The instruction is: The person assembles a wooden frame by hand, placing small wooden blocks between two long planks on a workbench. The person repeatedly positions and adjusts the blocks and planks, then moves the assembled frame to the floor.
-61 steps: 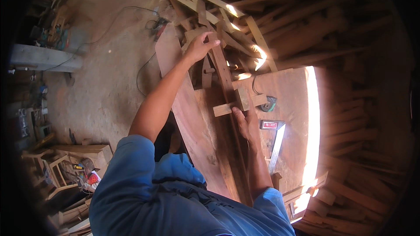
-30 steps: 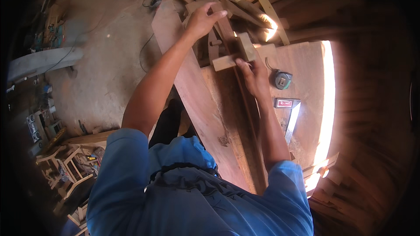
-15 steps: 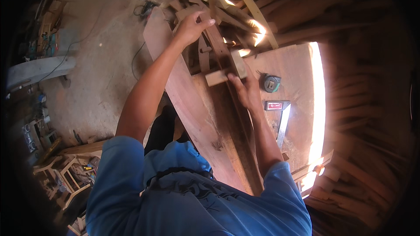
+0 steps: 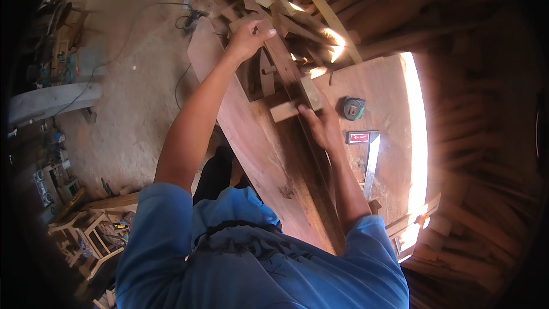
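Note:
A long narrow wooden strip (image 4: 286, 63) lies lengthwise on the reddish workbench (image 4: 377, 88). My left hand (image 4: 247, 39) reaches far forward and grips the strip's far end. My right hand (image 4: 323, 127) presses down on the strip near a short pale wood block (image 4: 284, 111) that lies across it. A wide reddish plank (image 4: 246, 137) runs alongside on the left, sloping off the bench.
A dark green tape measure (image 4: 353, 107) and a metal try square (image 4: 369, 151) lie on the bench right of my right hand. A heap of wood offcuts (image 4: 320, 6) fills the far side. A cable (image 4: 143, 23) crosses the dirt floor; small wooden frames (image 4: 86, 234) stand at lower left.
The view has shifted and swayed. Both hands stay on the strip; my right hand has kept beside the pale block, my left at the far end.

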Motion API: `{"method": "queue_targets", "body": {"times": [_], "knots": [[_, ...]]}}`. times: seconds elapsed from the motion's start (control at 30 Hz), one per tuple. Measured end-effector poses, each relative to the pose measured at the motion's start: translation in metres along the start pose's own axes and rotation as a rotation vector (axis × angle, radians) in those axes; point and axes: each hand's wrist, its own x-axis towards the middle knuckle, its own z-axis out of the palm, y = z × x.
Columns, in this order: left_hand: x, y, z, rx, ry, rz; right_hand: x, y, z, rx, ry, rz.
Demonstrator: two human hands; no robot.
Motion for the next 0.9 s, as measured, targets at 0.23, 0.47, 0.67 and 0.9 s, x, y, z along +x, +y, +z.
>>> {"method": "queue_targets", "body": {"times": [0.23,0.47,0.67,0.9], "knots": [[-0.007,0.013,0.008,0.069,0.126,0.057,-0.102,-0.005,-0.018,-0.064,0.193,0.108],[-0.045,0.042,0.013,0.153,0.281,-0.001,-0.216,-0.070,0.004,0.095,0.582,0.086],[-0.186,0.005,-0.038,-0.340,0.091,0.074,-0.208,-0.099,0.092,0.058,0.142,0.146],[-0.508,-0.111,-0.178,-0.563,-0.354,-0.487,-0.180,-0.089,0.271,-0.272,-0.869,0.255]]}}
